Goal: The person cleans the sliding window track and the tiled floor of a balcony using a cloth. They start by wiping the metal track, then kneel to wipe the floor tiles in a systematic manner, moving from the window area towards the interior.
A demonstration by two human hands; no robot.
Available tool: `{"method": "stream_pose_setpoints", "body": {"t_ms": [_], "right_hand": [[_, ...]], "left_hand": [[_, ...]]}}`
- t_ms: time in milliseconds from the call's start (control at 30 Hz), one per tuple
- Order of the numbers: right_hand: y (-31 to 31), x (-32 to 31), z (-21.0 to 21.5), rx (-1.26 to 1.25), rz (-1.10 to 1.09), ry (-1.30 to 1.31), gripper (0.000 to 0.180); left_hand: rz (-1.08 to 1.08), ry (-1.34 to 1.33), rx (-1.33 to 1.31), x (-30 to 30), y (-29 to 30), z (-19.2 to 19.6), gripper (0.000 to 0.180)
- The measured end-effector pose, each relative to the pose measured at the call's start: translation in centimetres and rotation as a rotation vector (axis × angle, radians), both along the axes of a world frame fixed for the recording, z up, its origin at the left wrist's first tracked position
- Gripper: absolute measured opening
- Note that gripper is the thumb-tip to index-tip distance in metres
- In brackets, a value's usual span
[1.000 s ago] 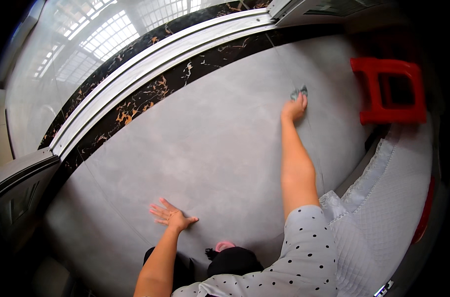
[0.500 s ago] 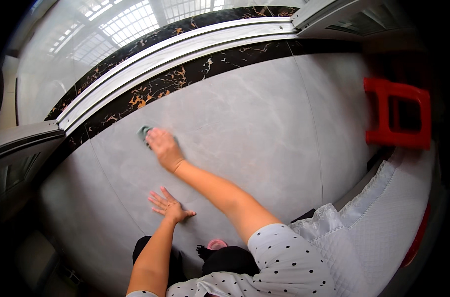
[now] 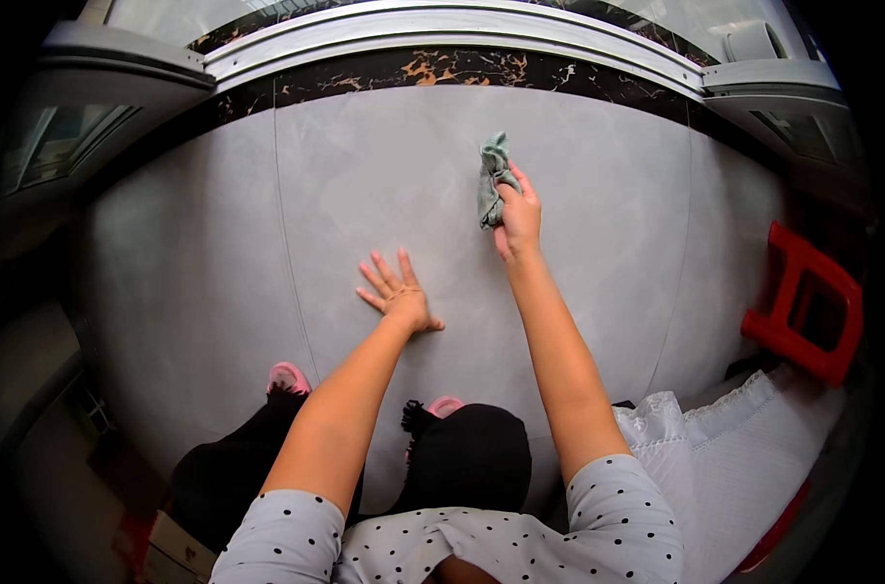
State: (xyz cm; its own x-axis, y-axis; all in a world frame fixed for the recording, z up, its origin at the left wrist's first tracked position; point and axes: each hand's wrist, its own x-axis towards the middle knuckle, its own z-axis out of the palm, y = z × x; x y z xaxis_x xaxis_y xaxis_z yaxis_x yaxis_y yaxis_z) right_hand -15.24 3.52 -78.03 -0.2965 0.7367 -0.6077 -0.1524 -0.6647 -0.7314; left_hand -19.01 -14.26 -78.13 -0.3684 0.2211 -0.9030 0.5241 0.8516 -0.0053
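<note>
A pale grey floor [image 3: 608, 224] of large smooth panels fills most of the view, with a thin seam [image 3: 285, 214] running away from the person on the left and another on the right. Across its far edge lies a white door track [image 3: 442, 27], and just on the near side of that a black stone strip [image 3: 462, 68] veined in orange and white. On the right a white quilted cover [image 3: 724, 467] with a lacy edge hangs beside the person, and beyond it a red stool [image 3: 781, 297] appears tilted near the edge of the view. The person's black-clad legs [image 3: 471, 457] are folded at the bottom, a pink shoe [image 3: 288, 377] showing past the left one.

The left hand [image 3: 403, 302] is planted palm down on the floor, fingers spread wide, apparently as a prop for the leaning body. The right hand [image 3: 520, 214] reaches farther out, its grip narrow and closed around one side of a bunched grey-green cloth [image 3: 489, 190], which lies between the left hand and the stone strip, well inside the two seams. Whether the cloth presses on the floor or is slightly raised, I cannot tell.

The step in hand looks like wiping the floor. The next stroke seems to call for flattening the cloth under the palm, with the left hand bearing weight.
</note>
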Motion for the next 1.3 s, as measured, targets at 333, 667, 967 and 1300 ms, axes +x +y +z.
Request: {"method": "stream_pose_setpoints", "body": {"t_ms": [333, 667, 967, 1300], "right_hand": [[-5.0, 0.3, 5.6, -0.001, 0.147, -0.037, 0.034], [-13.3, -4.7, 9.7, 0.096, 0.154, -0.302, 0.038], [-18.2, -13.6, 11.9, 0.036, 0.362, -0.312, 0.029], [-17.8, -15.2, 12.7, -0.155, 0.553, -0.529, 0.028]], "left_hand": [[-0.385, -0.238, 0.001, -4.3, -0.3, 3.3, 0.125], [0.404, -0.63, 1.256, -11.9, -9.0, 7.7, 0.052], [1.354, -1.139, 1.046, -17.4, -12.5, 5.0, 0.024], [1.673, -1.291, 1.004, -21.8, -14.8, 3.5, 0.021]]}}
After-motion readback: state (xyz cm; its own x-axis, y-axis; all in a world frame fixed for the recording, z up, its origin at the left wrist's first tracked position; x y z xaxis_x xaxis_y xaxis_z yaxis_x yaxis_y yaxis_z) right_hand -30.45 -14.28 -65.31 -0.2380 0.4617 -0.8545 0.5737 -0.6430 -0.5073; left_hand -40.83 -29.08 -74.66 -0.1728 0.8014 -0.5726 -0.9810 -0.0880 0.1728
